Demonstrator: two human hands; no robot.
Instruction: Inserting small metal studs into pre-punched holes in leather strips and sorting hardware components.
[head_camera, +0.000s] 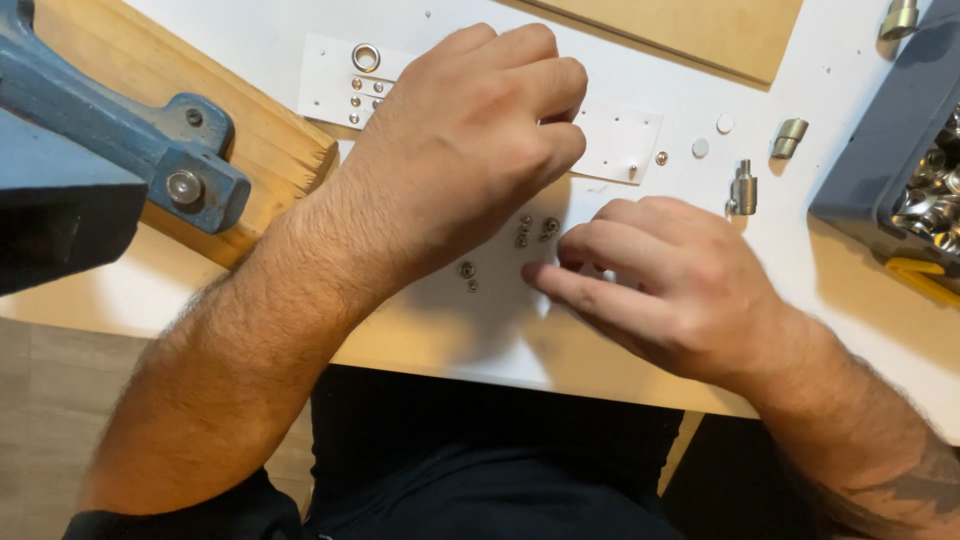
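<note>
I see a small scatter of metal eyelets (520, 240) lying loose on the white table (250, 40), close to its near edge and about midway along it. My right hand (670, 285) rests just beside them, fingers curled loosely with the forefinger stretched out flat toward the eyelets; I cannot tell whether it pinches one. My left hand (470, 140) is bunched into a loose fist over a white strip (615, 140) with punched holes and set eyelets, which lies further back; what its fingertips hold is hidden from me. Toward the table's right edge stand a small steel punch die (742, 188), two white discs (712, 135) and another metal piece (789, 137). A grey tray (860, 160) of metal parts sits at the right edge. A blue press (150, 140) on a wooden block (270, 130) occupies the far left corner.
</note>
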